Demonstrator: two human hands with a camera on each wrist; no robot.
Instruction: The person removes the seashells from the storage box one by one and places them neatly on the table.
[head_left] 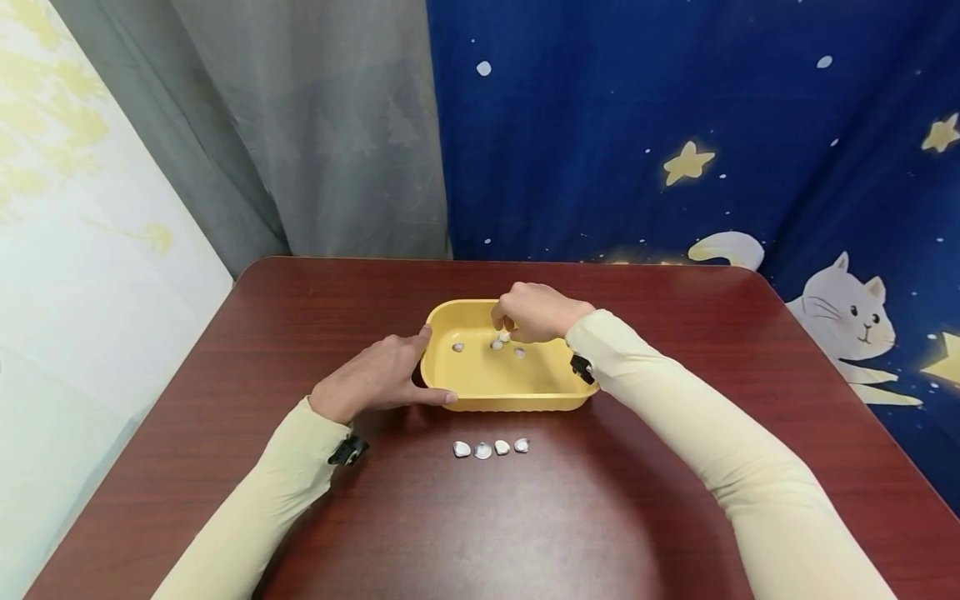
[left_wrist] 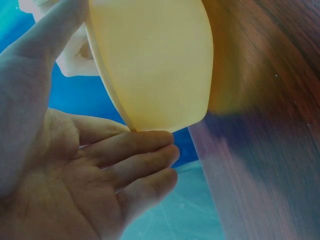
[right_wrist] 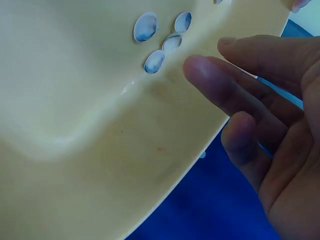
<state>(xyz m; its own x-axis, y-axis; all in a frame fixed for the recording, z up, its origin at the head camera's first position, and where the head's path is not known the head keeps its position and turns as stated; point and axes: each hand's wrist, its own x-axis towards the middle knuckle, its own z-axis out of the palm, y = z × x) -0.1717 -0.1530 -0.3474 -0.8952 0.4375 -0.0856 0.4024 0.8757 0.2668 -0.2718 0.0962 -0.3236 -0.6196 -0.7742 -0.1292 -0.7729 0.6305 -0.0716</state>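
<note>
A yellow plastic basin stands on the table with several small shells on its floor. At its left end, my left hand holds the basin, the thumb along the front rim and the fingers at the far left corner. In the left wrist view, the fingertips lie against the basin's outer wall. My right hand reaches into the basin from the back right, its fingers loosely bent close to a cluster of shells. Nothing shows between its thumb and fingertips in the right wrist view.
In front of the basin, several shells lie in a row on the dark red-brown table. A grey curtain and a blue curtain with stars and a cat hang behind the table. A pale wall stands at the left.
</note>
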